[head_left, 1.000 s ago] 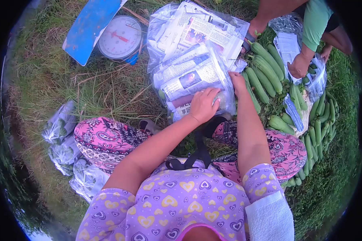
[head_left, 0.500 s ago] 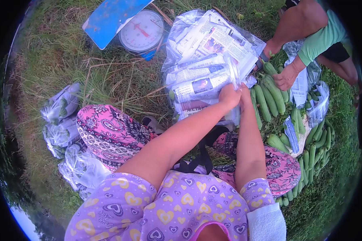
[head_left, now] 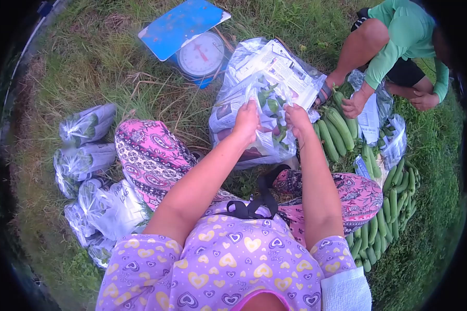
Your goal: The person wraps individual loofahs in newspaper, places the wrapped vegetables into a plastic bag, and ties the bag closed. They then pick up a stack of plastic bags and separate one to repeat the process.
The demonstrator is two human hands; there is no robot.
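Both hands were clamped on the rim of a clear plastic bag: the left hand pinched one side of its mouth, the right hand the other. The bag sat on the grass just ahead of the knees, packed with newspaper-wrapped bundles. Half a second before, the hands had met at one spot. Now they were spread, the mouth was pulled wide, and green leaves showed between them. A weighing scale stood behind.

Outdoors on rough green grass strewn with dry stalks, in soft daylight
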